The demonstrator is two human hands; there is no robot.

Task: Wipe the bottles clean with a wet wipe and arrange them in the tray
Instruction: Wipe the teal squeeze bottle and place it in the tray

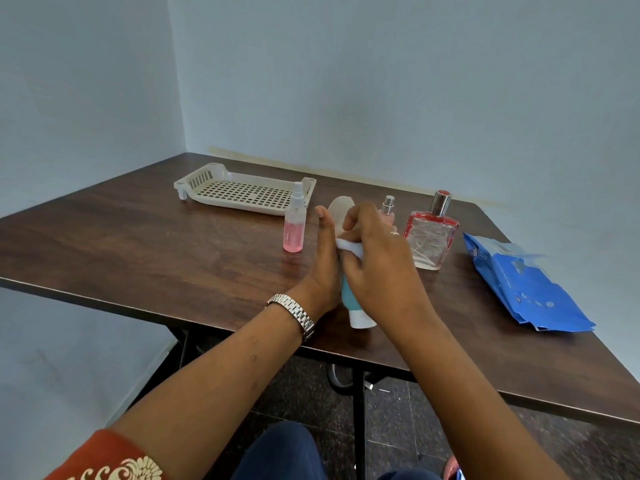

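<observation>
The back wall [381, 81] and the left wall [86, 98] are plain and pale blue-grey, and they meet in a corner. A big dark brown wooden table [138, 237] stands in that corner on thin black metal legs [360, 410]. The floor [415, 431] under it is dark and speckled. The light is soft, with a little shine on the table top.

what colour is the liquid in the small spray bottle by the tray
Pink. The spray bottle shows it best in the head view, the only view here.
</observation>
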